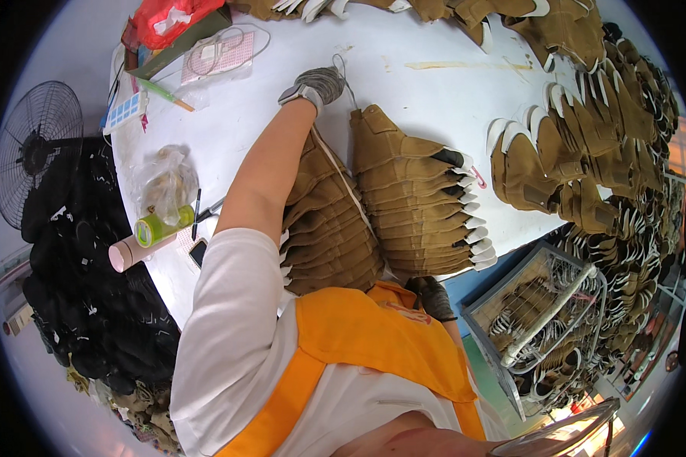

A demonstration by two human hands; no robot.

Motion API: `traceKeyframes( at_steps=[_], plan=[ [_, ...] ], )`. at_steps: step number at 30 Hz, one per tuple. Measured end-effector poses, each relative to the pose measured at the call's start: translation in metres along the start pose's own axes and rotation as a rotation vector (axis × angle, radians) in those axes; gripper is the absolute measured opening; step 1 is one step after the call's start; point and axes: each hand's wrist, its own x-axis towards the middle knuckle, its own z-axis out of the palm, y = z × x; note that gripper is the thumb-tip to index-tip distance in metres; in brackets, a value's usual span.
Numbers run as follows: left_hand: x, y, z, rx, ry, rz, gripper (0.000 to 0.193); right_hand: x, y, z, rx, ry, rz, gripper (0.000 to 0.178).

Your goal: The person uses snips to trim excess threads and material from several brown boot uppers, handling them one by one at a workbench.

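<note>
Two overlapping rows of brown suede-like shoe uppers, a left row (331, 255) and a right row (411, 206), lie side by side on the white table before me. White lining ends stick out along their outer sides. A pale cord (343, 179) runs lengthwise over the left row toward my body. At its far end my left hand (324, 84), in a grey glove, is closed around the cord. A thin loop of string stands out beside the fist. My right hand (432, 298), in a dark glove, is at the near end of the right row; its fingers are mostly hidden.
More brown uppers (530, 164) are piled at the right and along the far edge. A wire cart (537, 308) stands at the right. Leftward are a pink bottle (129, 251), a green roll (160, 226), a phone (198, 253), a box (179, 53) and a fan (38, 148).
</note>
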Motion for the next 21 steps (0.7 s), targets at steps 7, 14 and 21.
traceKeyframes(
  at_steps=[7, 14, 21],
  plan=[
    [-0.047, 0.027, -0.048, 0.092, 0.131, -0.081, 0.062, -0.001, 0.014, 0.007, 0.117, 0.043, 0.011, 0.030],
    [-0.021, 0.003, -0.031, 0.108, 0.376, 0.082, 0.038, 0.010, 0.055, 0.007, 0.242, 0.054, 0.058, 0.036],
    [-0.016, 0.002, -0.026, -0.372, 0.379, 0.016, 0.040, 0.012, 0.072, 0.005, 0.036, 0.094, 0.027, 0.040]
  ],
)
